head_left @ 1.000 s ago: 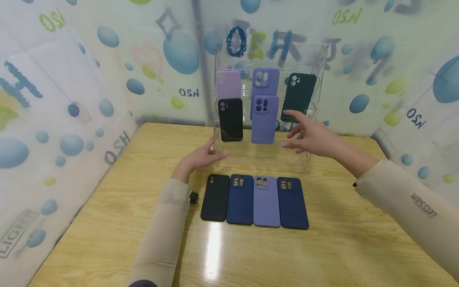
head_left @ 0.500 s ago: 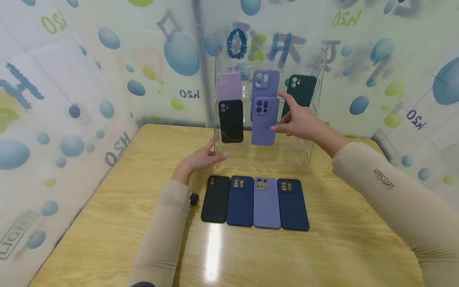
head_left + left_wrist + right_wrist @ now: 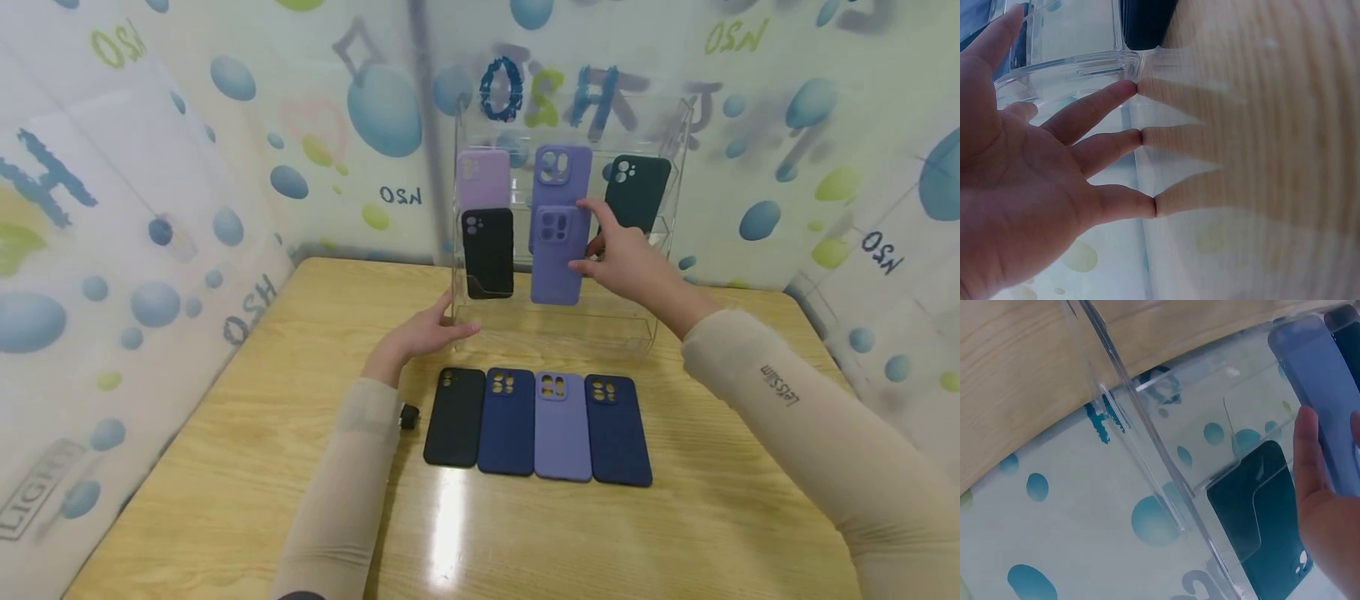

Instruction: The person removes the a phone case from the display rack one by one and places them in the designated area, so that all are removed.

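Observation:
A clear acrylic stand at the back of the table holds several phone cases upright. My right hand pinches the right edge of the lower purple case in the stand's middle. In the right wrist view a finger lies along that purple case, beside a dark green case. My left hand rests with straight fingers against the stand's lower left corner; its fingertips touch the stand's clear edge.
The stand also holds a black case, a lilac case, an upper purple case and the dark green case. Black, navy, purple and navy cases lie in a row in front. Patterned walls enclose the table.
My right hand moved left and forward from the stand's right side to the lower purple case and took hold of its edge. The left hand stayed put.

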Motion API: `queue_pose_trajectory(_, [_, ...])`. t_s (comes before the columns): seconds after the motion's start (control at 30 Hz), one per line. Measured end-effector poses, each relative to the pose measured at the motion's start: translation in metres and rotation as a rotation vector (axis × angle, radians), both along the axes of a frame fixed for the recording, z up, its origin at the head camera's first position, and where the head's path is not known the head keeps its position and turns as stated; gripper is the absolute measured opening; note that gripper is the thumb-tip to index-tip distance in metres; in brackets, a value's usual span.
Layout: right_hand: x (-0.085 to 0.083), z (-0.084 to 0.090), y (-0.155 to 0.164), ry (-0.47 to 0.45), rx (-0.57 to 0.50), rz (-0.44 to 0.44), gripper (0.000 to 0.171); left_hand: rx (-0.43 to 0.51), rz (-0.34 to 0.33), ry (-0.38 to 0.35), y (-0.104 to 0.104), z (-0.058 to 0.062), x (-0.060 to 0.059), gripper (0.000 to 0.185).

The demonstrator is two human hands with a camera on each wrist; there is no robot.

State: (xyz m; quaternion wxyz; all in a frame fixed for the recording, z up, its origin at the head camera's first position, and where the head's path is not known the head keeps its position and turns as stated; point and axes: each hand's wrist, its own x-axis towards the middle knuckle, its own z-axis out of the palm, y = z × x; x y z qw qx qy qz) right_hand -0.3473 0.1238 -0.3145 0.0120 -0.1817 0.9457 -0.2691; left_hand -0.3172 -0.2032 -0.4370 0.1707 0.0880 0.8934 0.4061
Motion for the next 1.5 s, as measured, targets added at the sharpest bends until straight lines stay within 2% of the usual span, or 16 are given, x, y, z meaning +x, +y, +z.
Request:
queue_pose_trajectory(0.2, [0.002,-0.016,-0.004,0.066,-0.049,0.054,0.100,-0.009,0.014,-0.017,-0.002,0.000,0.001,0.099])
queue_pose_trajectory(0.33, [0.002,-0.023,-0.005,0.044,-0.131,0.076,0.101,-0.013,0.013,-0.024,-0.003,0.000,0.003,0.100])
queue_pose_trajectory(0.53, [0.001,-0.029,-0.003,-0.007,-0.177,0.110,0.106,0.003,0.004,-0.011,-0.003,-0.002,0.003,0.099])
queue_pose_trajectory(0.9, [-0.002,-0.043,0.005,0.005,-0.290,0.124,0.103,0.005,-0.006,-0.020,-0.002,-0.002,0.002,0.100])
queue_pose_trajectory(1.27, [0.001,-0.043,0.005,0.130,-0.282,0.174,0.097,-0.004,-0.007,-0.024,-0.001,-0.001,0.001,0.099])
queue_pose_trajectory(1.5, [0.007,-0.035,0.004,0.276,-0.255,0.191,0.094,0.003,-0.004,-0.021,0.000,0.000,-0.001,0.099])
